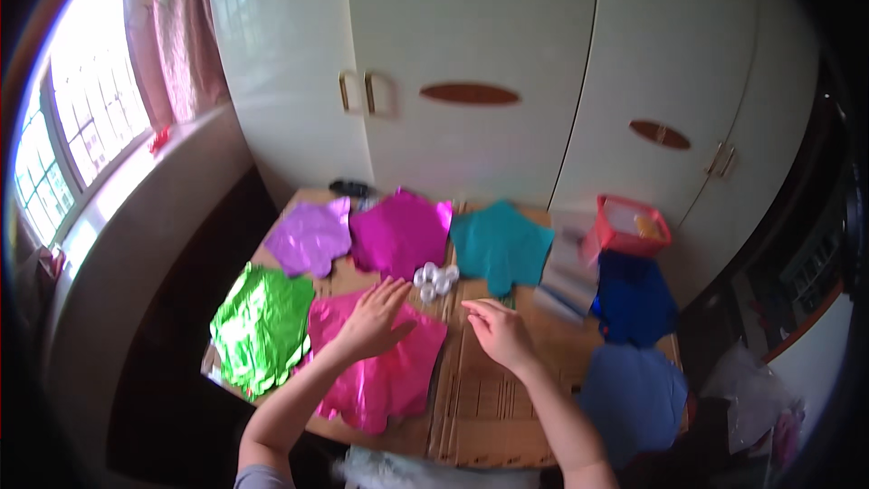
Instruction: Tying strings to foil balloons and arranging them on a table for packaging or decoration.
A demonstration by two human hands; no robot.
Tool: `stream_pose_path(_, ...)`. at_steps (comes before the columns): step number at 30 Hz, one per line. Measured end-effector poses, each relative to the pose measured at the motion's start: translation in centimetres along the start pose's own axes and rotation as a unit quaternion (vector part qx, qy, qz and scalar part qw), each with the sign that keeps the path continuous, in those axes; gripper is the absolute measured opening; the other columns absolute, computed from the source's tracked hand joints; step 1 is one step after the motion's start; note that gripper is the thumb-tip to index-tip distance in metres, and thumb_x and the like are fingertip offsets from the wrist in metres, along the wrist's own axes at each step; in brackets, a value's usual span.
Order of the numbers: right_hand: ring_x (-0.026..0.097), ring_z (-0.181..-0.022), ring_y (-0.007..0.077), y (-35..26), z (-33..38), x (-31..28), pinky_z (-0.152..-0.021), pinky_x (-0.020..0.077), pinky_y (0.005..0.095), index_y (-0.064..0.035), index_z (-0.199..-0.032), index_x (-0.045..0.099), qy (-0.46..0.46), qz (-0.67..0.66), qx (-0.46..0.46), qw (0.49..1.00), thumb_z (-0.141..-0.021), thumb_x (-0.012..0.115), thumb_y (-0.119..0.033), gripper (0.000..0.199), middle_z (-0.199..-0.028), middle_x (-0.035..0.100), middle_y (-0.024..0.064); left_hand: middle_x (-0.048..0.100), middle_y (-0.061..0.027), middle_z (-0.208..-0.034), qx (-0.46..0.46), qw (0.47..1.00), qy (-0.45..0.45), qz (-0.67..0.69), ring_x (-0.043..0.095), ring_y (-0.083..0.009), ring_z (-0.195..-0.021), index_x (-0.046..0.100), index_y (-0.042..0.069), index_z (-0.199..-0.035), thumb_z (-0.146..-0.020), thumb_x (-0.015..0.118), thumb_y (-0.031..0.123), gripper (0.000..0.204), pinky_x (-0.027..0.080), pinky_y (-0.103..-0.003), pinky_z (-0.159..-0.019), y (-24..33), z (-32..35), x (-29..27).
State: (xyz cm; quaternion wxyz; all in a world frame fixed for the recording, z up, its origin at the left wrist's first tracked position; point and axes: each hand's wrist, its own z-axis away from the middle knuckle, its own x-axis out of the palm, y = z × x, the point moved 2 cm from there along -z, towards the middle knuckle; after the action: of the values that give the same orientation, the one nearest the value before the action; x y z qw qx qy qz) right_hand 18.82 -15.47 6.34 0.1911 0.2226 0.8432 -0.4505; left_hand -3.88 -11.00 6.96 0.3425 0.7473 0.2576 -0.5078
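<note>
My left hand (373, 319) is open over a pink foil piece (398, 376), its fingers stretched toward a cluster of small white round pieces (436, 281). Across from it, my right hand (500, 333) hovers above the brown cardboard (493, 407), fingers slightly bent with a small gap at the thumb and nothing visible between them. The foil pieces look like flat, uninflated balloons. Lilac (310, 237), magenta (401, 234) and teal (502, 246) ones lie along the far side. A crinkled green one (261, 330) is at the left; dark blue (636, 299) and pale blue (634, 397) ones are at the right.
A red basket (625, 228) stands at the far right corner, beside a blurred grey-white flat item (566, 285). White cabinet doors (471, 27) rise behind the table. A barred window (90, 81) is at the left, and clear plastic bags (751, 394) hang at the right.
</note>
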Motion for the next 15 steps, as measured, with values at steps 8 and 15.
stream_pose_path(8,0.063,-0.084,0.0256,-9.1,18.3,-2.7,-0.074,0.0509,0.0333,-0.0054,-0.101,0.064,-0.383,-0.214,0.035,0.898,-0.080,0.061,-0.007,0.021,-0.093,0.064,0.0099,0.059,-0.0081,-0.079,0.138,0.940,-0.142,0.278,0.058,-0.0252,-0.073,0.062,0.006,-0.099,-0.076,0.067,0.015,0.025,0.047,-0.036,-0.069,8.0,15.2,-3.1)
stream_pose_path(15,0.063,-0.078,0.0273,-4.4,28.7,6.2,-0.067,0.0511,0.0353,-0.0082,-0.091,0.065,-0.208,-0.024,0.187,0.960,-0.080,0.062,-0.013,0.012,-0.086,0.064,0.0098,0.061,-0.0102,-0.076,-0.125,0.939,-0.148,0.283,0.062,-0.0260,-0.073,0.065,0.005,-0.090,-0.077,0.064,0.008,0.013,0.050,-0.034,-0.065,8.2,23.8,8.2)
